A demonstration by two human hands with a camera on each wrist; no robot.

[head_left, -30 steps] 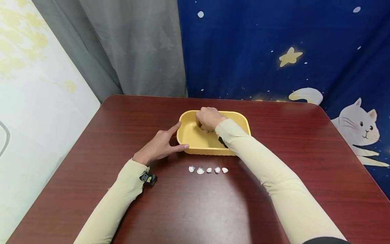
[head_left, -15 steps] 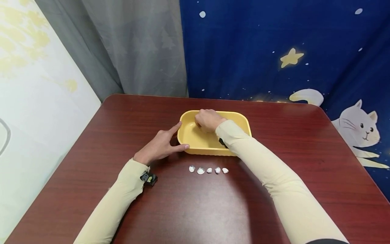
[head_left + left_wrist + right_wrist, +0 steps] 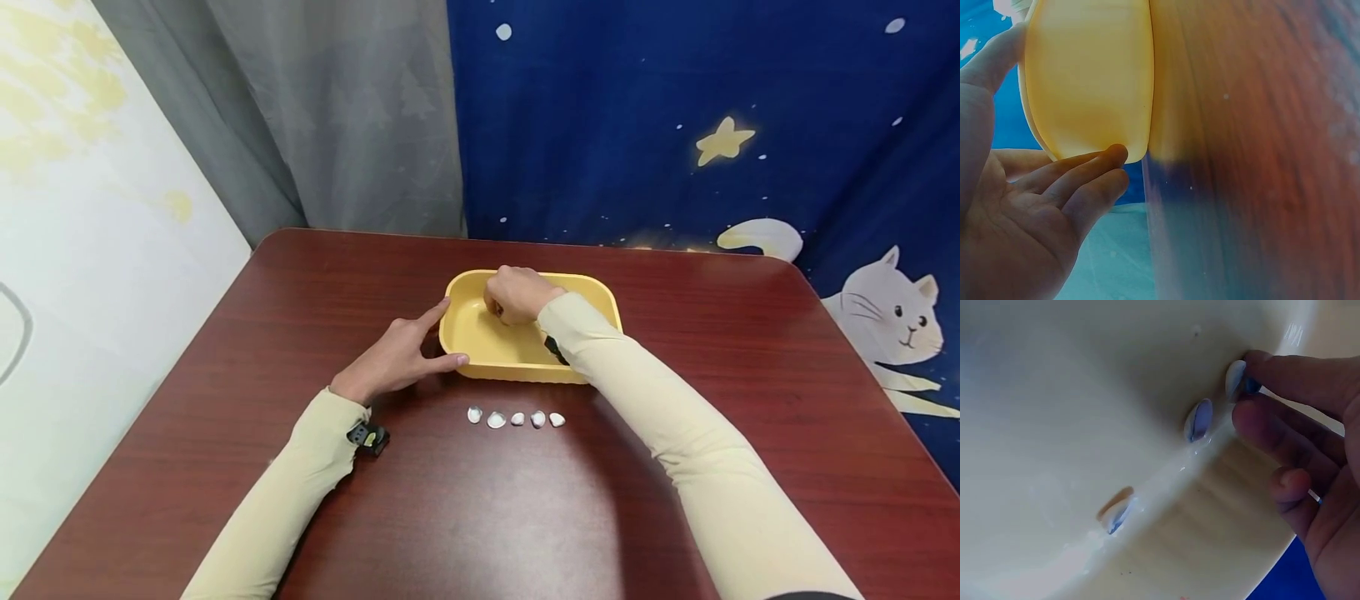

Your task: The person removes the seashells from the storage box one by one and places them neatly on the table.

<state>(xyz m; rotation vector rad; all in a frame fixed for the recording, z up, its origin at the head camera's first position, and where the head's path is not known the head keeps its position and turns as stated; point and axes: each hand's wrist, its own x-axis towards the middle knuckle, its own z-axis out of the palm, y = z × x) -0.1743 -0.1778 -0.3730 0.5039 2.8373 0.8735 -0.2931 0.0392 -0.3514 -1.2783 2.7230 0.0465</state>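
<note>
While the right hand (image 3: 519,294) bends down into the tub (image 3: 495,348), its thumb and a finger pinch a shell (image 3: 1235,378) by the inner wall. The left hand (image 3: 390,358) lies spread at the tub's left end, fingers loosely straight, fingertips against the outside and thumb at the near rim. Just beside the pinched shell sits a second shell (image 3: 1199,420), and a third shell (image 3: 1119,512) lies farther along, both where floor meets wall. Seen from above, the right hand and its sleeve (image 3: 675,437) hide these three and cover the tub's near right corner. I can't make out the dark patch (image 3: 1252,385) between the gripping fingers. Both forearms are cut off at the bottom of my view. Outside, near the tub's front wall, five shells (image 3: 517,419) lie in a row between the forearms. The table (image 3: 480,517) stretches wide to either side; behind the tub only a narrow strip runs to its far edge, with curtains (image 3: 570,125) hanging just beyond.
</note>
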